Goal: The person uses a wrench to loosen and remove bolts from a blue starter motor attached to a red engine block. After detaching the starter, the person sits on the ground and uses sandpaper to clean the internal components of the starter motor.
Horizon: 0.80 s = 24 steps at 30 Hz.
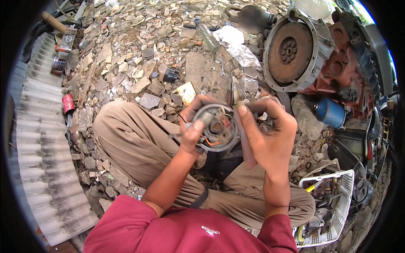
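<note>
Housing [219, 131], round and metal, grasped in left hand [192, 136] above crossed legs [135, 130], open-faced, orange wire [207, 141] exposed. Just beside, brownish strip [246, 145] pinched in right hand [272, 137]. Apparently mid-job: opened, not yet closed. Beyond, on rubble [126, 67], black posted cap [170, 75], probably left to refit.

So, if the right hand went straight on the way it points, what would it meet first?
Probably the round metal part in the left hand, just left of the right hand and the thin strip it pinches. Depth is unclear, so it might pass above or below.
</note>
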Each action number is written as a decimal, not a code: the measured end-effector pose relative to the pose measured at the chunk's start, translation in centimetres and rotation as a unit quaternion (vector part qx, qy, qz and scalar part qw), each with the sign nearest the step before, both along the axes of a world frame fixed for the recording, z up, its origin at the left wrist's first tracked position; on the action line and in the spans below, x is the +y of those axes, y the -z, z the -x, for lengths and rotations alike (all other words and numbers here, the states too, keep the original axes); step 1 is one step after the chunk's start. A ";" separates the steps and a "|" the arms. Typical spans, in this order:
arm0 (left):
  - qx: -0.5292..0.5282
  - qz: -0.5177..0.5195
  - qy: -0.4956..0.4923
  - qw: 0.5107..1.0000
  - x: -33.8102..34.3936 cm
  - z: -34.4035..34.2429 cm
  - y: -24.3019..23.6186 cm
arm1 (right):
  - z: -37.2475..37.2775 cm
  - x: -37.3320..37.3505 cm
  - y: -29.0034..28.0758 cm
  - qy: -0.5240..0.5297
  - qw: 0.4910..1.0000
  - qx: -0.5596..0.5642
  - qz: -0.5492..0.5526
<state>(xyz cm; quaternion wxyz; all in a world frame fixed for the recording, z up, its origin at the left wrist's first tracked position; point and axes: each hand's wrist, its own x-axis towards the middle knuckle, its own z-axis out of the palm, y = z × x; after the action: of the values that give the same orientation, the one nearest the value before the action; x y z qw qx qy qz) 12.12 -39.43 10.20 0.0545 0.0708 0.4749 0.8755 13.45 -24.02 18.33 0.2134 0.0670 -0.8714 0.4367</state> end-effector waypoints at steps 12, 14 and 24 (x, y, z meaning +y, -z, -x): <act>0.049 -0.014 0.036 0.998 -0.1 0.5 0.8 | -0.2 -0.2 -0.5 -0.005 1.000 -0.001 -0.019; 0.100 0.008 0.063 0.993 0.5 -0.3 0.6 | 0.7 0.3 0.0 0.016 1.000 -0.003 0.000; 0.051 -0.082 -0.005 0.995 0.4 0.3 0.2 | -0.6 1.1 -1.4 0.014 0.998 0.002 0.067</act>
<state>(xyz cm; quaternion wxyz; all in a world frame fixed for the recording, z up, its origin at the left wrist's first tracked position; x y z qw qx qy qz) 11.79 -39.00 9.99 0.0192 0.1174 0.4043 0.9069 14.09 -22.88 19.74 0.2252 0.0419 -0.8407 0.4906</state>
